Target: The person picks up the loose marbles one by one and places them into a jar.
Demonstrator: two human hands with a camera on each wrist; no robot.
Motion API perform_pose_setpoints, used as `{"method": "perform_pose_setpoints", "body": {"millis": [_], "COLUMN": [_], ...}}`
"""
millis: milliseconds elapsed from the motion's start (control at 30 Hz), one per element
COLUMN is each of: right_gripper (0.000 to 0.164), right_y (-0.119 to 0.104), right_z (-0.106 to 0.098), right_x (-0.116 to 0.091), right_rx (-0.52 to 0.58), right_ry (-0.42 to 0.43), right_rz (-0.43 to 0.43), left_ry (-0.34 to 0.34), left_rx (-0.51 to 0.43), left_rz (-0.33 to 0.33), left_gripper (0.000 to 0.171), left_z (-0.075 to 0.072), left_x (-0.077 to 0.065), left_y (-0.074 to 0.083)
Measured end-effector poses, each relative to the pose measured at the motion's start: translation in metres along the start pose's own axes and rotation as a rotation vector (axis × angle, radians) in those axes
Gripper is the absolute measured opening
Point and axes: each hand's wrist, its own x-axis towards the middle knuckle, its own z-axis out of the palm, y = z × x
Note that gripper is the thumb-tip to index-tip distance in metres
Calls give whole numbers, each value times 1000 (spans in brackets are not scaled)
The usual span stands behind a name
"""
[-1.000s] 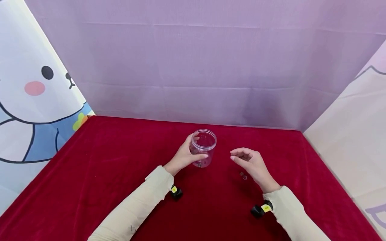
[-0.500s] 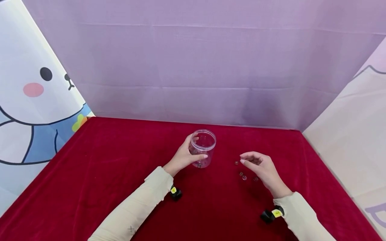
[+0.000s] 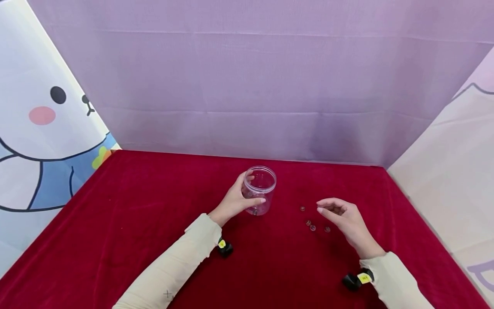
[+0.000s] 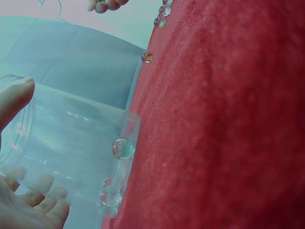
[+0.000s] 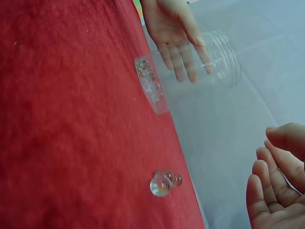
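Note:
A clear plastic jar (image 3: 260,189) without a lid stands upright on the red cloth. My left hand (image 3: 233,204) grips it from the left side, thumb in front and fingers behind. Several glass marbles (image 5: 151,76) lie on the jar's bottom; one marble (image 4: 123,148) shows through the wall in the left wrist view. To the right of the jar, several more marbles (image 3: 313,228) are scattered on the cloth. My right hand (image 3: 345,218) hovers just right of these, its fingers loosely bent and nothing visible between them.
Red velvet cloth (image 3: 162,189) covers the table. A lilac curtain (image 3: 254,86) hangs behind its far edge, with a cartoon-printed sheet (image 3: 23,141) at the left and a pale sheet (image 3: 455,180) at the right.
My right hand has moved right and toward me, away from the jar, uncovering more marbles on the cloth. The left hand and the jar stay in place.

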Motion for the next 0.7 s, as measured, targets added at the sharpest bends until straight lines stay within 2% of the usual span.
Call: {"method": "perform_pose_setpoints", "body": {"millis": [133,367,700], "right_gripper": [29,35,35], "right_y": [3,9,21], "right_z": [-6,-11,-15], "right_x": [-3,-6,-10], "right_rx": [-13,-47,-99], "right_ry": [12,-1,-19], "right_rz": [1,48,92], "left_ry": [-3,-24,-32], "left_rx": [-3,10,5], "left_rz": [-10,-35,-32], "left_gripper": [92,90,89], "left_z": [-1,-2,-1], "left_x": [-1,-16,-16], "left_y": [1,35,36]}}
